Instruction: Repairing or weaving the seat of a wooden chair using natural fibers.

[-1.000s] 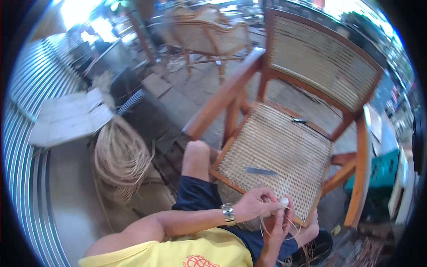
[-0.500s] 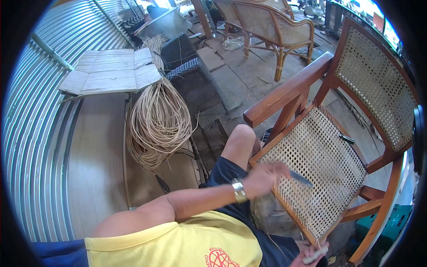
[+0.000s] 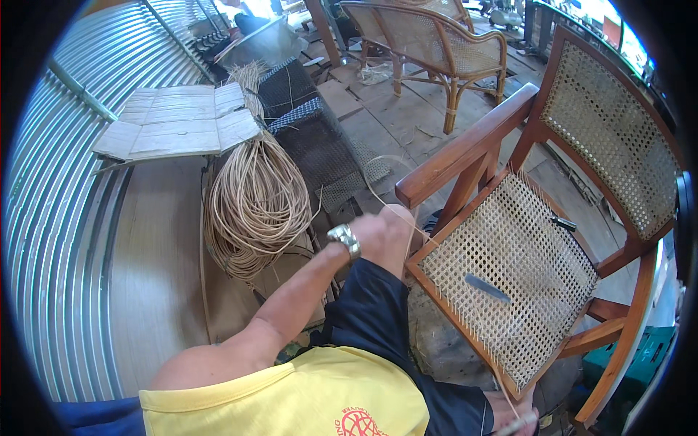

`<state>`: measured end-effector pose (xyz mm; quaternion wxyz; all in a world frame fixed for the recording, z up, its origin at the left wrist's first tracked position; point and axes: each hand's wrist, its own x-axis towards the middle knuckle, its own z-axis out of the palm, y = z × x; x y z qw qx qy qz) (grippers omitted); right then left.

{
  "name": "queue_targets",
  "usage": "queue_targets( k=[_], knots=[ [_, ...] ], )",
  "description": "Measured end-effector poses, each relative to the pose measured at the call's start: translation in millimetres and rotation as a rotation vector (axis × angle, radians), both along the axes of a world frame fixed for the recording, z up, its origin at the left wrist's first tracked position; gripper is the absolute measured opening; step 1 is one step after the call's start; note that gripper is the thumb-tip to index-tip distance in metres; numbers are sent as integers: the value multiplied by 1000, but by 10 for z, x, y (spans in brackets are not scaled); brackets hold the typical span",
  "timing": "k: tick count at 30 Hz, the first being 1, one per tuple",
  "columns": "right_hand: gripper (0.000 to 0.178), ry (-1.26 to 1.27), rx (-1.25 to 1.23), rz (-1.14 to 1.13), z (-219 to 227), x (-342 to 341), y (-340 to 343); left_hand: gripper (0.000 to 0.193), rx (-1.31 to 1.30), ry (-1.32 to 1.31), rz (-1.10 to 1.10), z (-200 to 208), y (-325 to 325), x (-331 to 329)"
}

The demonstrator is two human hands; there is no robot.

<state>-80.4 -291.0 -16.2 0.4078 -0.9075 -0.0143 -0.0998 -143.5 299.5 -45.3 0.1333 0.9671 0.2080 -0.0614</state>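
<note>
Pale cane strand, thin, looping, over armrest

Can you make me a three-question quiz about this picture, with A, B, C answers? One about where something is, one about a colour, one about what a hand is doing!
1. Where is the coil of cane strands?
A. on the chair seat
B. on the floor left of the chair
C. hanging on the wall

2. What colour is the person's shirt?
A. yellow
B. green
C. white

3. What is the left hand doing?
A. resting flat on the floor
B. pulling a thin cane strand in its grip
C. holding a hammer

Answers: B, the coil lies beside the wooden chair; A, it is plainly yellow; B, its fingers are closed beside the woven seat.
</note>
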Motion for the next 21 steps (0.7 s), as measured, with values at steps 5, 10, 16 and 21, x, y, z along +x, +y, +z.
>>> queue_targets(
  k=[5,10,16,21],
  knots=[
    [46,305,421,182,-103,-48,1258,44,-791,-285,-306,1085,-1540,32],
    [45,163,415,299,290,-69,1788,46,-1091,-163,-392,1068,-2142,239],
    [44,513,1463,582,117,10,1341,21,-1004,-187,-601,954,-2116,486],
    [33,-161,410,95,-356,119,-51,17,-226,-554,-759,385,-1306,776]
  ],
)
